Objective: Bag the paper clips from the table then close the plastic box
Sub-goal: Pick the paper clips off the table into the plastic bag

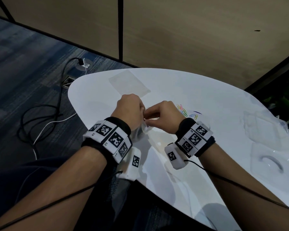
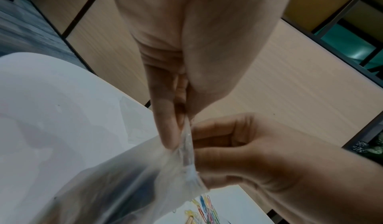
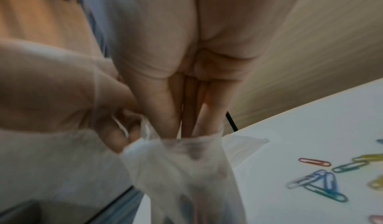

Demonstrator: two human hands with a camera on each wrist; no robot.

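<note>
Both hands meet over the near left part of the white table. My left hand pinches the top edge of a clear plastic bag that hangs below the fingers. My right hand grips the same rim from the other side; in the right wrist view its fingers reach into the bag's mouth. Faint coloured shapes show through the bag. Several coloured paper clips lie loose on the table just right of the hands, also seen as clips. The clear plastic box lies open at the right.
A second clear bag lies flat on the table beyond the hands. The box's lid half rests near the right front edge. Cables trail on the carpet left of the table. Wooden panels stand behind.
</note>
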